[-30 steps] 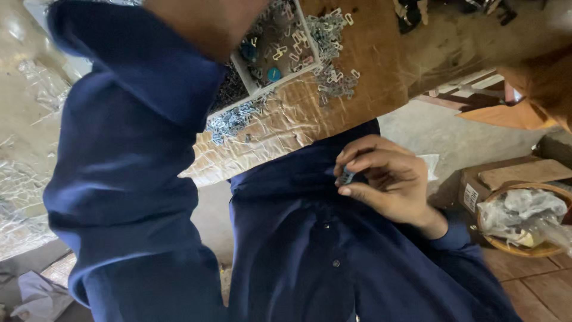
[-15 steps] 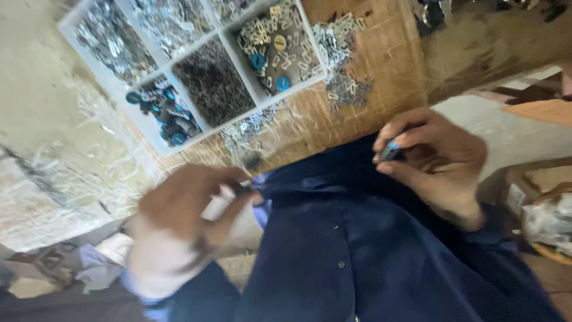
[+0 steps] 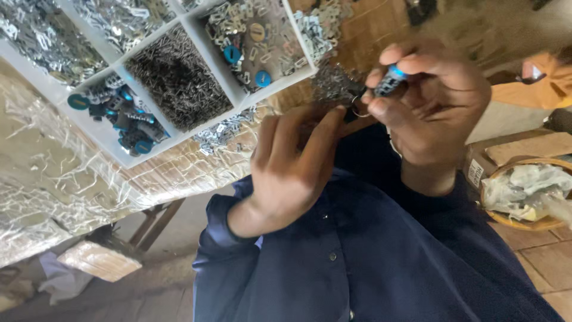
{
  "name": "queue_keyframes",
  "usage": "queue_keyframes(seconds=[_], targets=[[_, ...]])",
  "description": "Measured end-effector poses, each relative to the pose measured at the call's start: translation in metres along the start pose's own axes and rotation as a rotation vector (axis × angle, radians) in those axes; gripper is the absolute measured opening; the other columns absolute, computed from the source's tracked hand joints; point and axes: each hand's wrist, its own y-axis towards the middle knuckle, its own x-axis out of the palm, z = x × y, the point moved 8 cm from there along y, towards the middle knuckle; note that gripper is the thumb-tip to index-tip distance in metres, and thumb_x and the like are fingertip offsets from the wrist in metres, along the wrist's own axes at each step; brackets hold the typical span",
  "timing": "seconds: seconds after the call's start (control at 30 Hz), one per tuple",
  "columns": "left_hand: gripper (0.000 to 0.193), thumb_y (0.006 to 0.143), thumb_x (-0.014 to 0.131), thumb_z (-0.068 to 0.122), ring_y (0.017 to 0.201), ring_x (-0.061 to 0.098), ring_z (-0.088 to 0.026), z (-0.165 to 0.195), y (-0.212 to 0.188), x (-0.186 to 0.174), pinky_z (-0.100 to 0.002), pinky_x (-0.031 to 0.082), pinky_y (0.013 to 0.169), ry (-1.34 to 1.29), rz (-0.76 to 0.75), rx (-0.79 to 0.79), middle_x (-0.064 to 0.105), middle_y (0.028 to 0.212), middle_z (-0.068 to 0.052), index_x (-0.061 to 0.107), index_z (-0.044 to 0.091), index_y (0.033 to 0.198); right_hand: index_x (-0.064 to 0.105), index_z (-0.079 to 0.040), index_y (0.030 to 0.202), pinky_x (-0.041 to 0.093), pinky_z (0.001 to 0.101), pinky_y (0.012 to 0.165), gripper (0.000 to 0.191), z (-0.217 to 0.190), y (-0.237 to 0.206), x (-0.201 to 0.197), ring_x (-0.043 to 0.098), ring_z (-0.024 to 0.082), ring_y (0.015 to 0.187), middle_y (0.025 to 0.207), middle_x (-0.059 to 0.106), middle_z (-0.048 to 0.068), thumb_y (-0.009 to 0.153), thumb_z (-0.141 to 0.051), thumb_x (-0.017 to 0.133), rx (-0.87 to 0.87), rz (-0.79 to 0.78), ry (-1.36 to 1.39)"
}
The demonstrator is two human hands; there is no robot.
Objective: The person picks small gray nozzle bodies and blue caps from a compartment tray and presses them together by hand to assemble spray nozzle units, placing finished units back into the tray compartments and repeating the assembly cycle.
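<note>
The right hand (image 3: 435, 101) pinches a small blue-capped part (image 3: 390, 79) between thumb and fingertips. The left hand (image 3: 292, 173), fingers closed, meets it at a thin wire ring (image 3: 357, 111) just below that pinch. Risk: a slackened pinch drops the part clear of the compartment tray (image 3: 301, 56) beyond the grip.

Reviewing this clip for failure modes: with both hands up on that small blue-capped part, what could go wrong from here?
1. The blue-capped part sits only in the right hand fingertips, so it could slip and drop.
2. The thin wire ring by the left hand looks easy to lose.
3. Loose metal pieces lie outside the divided tray; a stray sleeve might scatter them.
</note>
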Motion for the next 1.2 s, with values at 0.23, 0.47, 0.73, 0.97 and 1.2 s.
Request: queue_keyframes(seconds=[0.23,0.47,0.73,0.97,1.2], targets=[[0.028,0.087,0.089,-0.003,0.085,0.063,-0.022,-0.023,-0.047,-0.021,-0.035,0.053,0.07,0.012,0.061,0.052,0.064,0.102,-0.006,0.075,0.007,0.108,0.062,0.002,0.123,0.07,0.028,0.075,0.046,0.009,0.015,-0.009,0.076,0.021,0.099,0.122,0.069,0.019,0.081,0.016,0.075,-0.081,-0.11,0.077],[0.032,0.083,0.088,-0.004,0.088,0.061,-0.022,-0.04,-0.072,-0.033,-0.033,0.051,0.072,0.128,0.167,0.021,0.066,0.106,-0.006,0.075,0.009,0.108,0.06,0.0,0.131,0.07,0.0269,0.082,0.051,-0.001,0.004,0.015,0.074,0.023,0.116,0.129,0.067,0.017,0.084,0.014,0.076,-0.062,-0.37,0.125],[0.031,0.086,0.086,0.005,0.095,0.061,-0.023,-0.045,-0.071,-0.042,-0.036,0.049,0.078,0.196,0.077,0.027,0.065,0.111,-0.004,0.078,0.011,0.116,0.067,-0.005,0.121,0.069,0.0309,0.087,0.045,-0.003,-0.034,0.069,0.071,0.022,0.105,0.125,0.061,0.016,0.082,0.013,0.081,0.249,-0.39,0.118],[0.036,0.084,0.085,0.023,0.096,0.06,-0.027,-0.068,-0.079,-0.062,-0.039,0.051,0.084,0.317,0.12,-0.164,0.063,0.11,-0.01,0.077,0.008,0.116,0.066,0.003,0.117,0.069,0.0312,0.088,0.037,0.036,-0.056,0.125,0.073,0.023,0.105,0.125,0.061,0.019,0.085,0.014,0.079,0.404,-0.685,0.153],[0.031,0.086,0.082,0.013,0.103,0.064,-0.025,-0.078,-0.102,-0.071,-0.036,0.056,0.086,0.184,0.07,0.128,0.071,0.114,-0.007,0.078,0.008,0.117,0.062,0.001,0.124,0.068,0.0302,0.092,0.041,0.039,-0.055,0.139,0.073,0.021,0.108,0.128,0.061,0.019,0.089,0.012,0.08,0.42,-0.663,0.147]])
